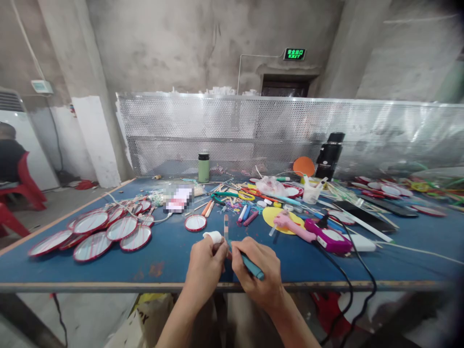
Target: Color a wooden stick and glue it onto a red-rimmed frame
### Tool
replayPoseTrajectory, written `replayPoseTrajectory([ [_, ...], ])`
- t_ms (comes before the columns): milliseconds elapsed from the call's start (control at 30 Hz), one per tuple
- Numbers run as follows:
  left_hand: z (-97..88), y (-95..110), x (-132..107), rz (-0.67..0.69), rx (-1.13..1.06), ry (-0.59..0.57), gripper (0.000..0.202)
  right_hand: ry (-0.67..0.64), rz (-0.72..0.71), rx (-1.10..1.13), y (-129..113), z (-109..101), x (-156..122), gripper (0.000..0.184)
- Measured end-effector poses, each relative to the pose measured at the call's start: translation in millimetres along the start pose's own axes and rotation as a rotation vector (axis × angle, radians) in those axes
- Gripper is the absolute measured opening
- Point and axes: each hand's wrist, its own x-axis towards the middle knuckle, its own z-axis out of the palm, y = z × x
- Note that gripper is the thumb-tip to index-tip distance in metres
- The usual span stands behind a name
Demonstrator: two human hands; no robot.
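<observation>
At the bottom centre of the frame, the left hand (206, 265) and right hand (258, 274) meet over the near edge of the blue worktop (170, 256). The left fingers are curled shut, one of them wrapped in white tape, pinching the lower end of a thin wooden stick (226, 226) that points away up the frame. The right fingers are pressed around a teal pen (253, 267), its tip toward the stick.

Right of the hands lies a pink glue gun (328, 239), with a black cable (346, 278) running off the worktop edge. At mid-left is a pile of red-rimmed discs (92, 232), and a single disc (195, 223) lies just beyond the hands. Farther back stand a green bottle (203, 167) and a black flask (329, 154) before a perforated metal screen (253, 130).
</observation>
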Motion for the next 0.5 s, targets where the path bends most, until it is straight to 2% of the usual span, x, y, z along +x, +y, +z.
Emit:
replayPoseTrajectory([
  [333, -0.2, 1.7, 0.5, 0.009, 0.041, 0.011, 0.026, -0.012, -0.007, 0.005, 0.8, 0.2, 1.4, 0.01],
  [500, -1.0, 5.3, -1.3, -0.013, 0.016, -0.002, 0.027, 0.038, -0.004, -0.026, 0.1, -0.3, 0.6, 0.011],
])
